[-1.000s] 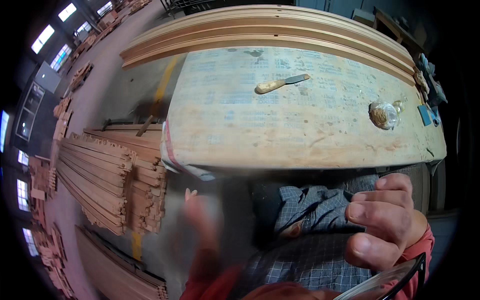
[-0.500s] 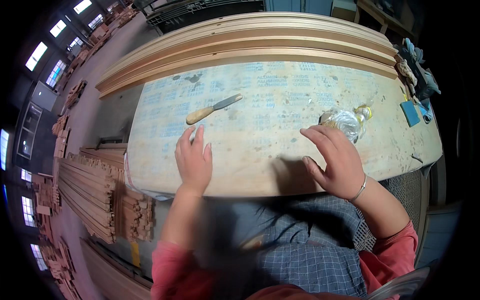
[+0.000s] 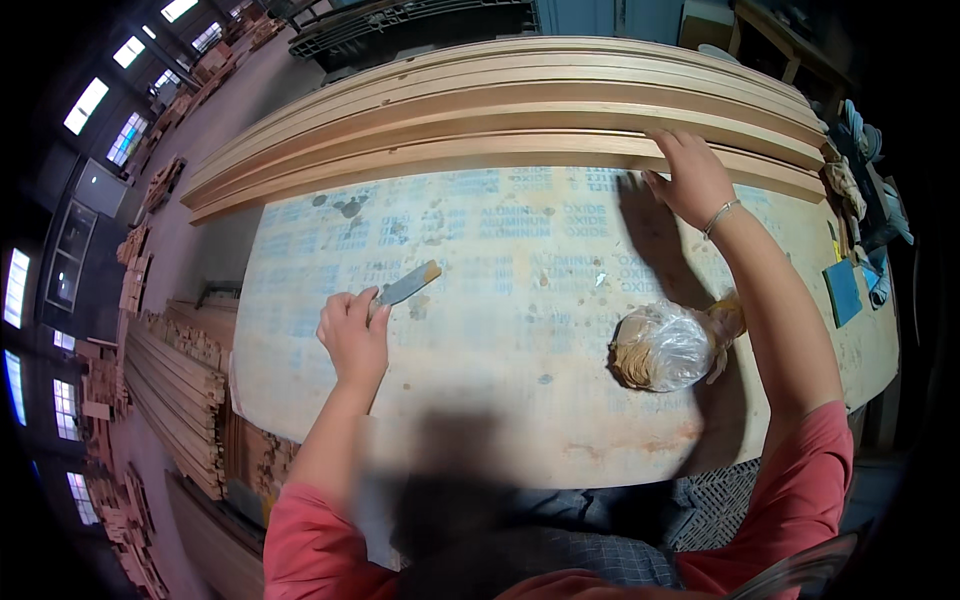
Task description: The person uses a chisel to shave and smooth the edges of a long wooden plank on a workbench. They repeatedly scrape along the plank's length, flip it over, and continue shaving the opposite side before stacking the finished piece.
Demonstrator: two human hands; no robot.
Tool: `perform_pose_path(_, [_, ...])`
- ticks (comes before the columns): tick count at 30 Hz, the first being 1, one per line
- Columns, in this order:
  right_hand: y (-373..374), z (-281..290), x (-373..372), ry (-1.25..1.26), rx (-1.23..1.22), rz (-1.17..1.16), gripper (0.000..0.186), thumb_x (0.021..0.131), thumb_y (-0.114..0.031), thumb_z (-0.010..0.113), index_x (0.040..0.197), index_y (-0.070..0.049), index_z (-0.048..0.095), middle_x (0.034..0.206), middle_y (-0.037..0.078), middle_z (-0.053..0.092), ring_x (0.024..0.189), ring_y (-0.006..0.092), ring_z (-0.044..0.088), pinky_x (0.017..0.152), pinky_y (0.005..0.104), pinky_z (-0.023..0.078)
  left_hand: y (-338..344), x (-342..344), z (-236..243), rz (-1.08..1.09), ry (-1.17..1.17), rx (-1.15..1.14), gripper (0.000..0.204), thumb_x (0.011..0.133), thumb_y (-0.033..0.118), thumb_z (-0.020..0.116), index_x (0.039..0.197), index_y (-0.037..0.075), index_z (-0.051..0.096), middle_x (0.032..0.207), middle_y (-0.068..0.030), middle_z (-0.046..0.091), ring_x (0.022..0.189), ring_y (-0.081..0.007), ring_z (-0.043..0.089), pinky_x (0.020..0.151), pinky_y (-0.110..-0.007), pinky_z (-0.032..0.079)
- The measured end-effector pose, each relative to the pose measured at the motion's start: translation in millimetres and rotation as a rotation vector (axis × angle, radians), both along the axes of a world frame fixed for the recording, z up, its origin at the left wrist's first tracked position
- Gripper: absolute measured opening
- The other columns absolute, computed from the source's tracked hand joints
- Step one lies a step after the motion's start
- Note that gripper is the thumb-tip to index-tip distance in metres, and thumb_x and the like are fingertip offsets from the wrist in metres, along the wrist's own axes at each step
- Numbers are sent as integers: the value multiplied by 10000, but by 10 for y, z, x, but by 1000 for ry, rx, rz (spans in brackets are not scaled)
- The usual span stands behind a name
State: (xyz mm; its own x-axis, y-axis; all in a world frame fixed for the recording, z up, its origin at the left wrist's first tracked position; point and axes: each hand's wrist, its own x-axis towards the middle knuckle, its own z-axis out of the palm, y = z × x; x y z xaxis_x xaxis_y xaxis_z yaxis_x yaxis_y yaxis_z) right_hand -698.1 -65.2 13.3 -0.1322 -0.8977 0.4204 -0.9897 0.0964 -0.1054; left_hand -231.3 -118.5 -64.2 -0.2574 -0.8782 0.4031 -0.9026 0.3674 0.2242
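Note:
My left hand has its fingers closed around the handle of a putty knife, its metal blade showing beyond my fingertips on the pale, paint-spotted table covering. My right hand, a bracelet on its wrist, reaches to the near edge of several long pale wooden boards lying along the back of the table. Its fingers are bent and apart over the wood; whether they touch it I cannot tell. A lump of tan material wrapped in clear plastic sits beside my right forearm.
A blue pad and cloths lie at the table's right end. Stacked lumber stands left of the table, in a workshop with windows. A dark rack and a wooden stand are behind the boards.
Both hands have come up onto the table from below. My left hand has closed on the putty knife, and my right hand has moved forward to the boards.

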Motion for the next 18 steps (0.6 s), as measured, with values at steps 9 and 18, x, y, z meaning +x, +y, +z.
perform_pose_path(9, [-552,-489,-129,67,41,-38,557,755,-267,802,1244,-128,576,1257,121,546,1170,323,533,1003,415,457,-26,-10,20,-26,49,16,301,837,183,711,1134,149,671,1051,-88,530,1027,-302,501,916,-429,372])
perform_pose_path(18, [-604,-418,-29,157,63,-96,606,662,-401,864,1160,-148,630,1102,101,569,1091,307,540,943,414,457,-100,135,-172,-142,68,-134,293,828,173,710,1116,127,681,1035,-96,549,997,-307,509,903,-425,383])
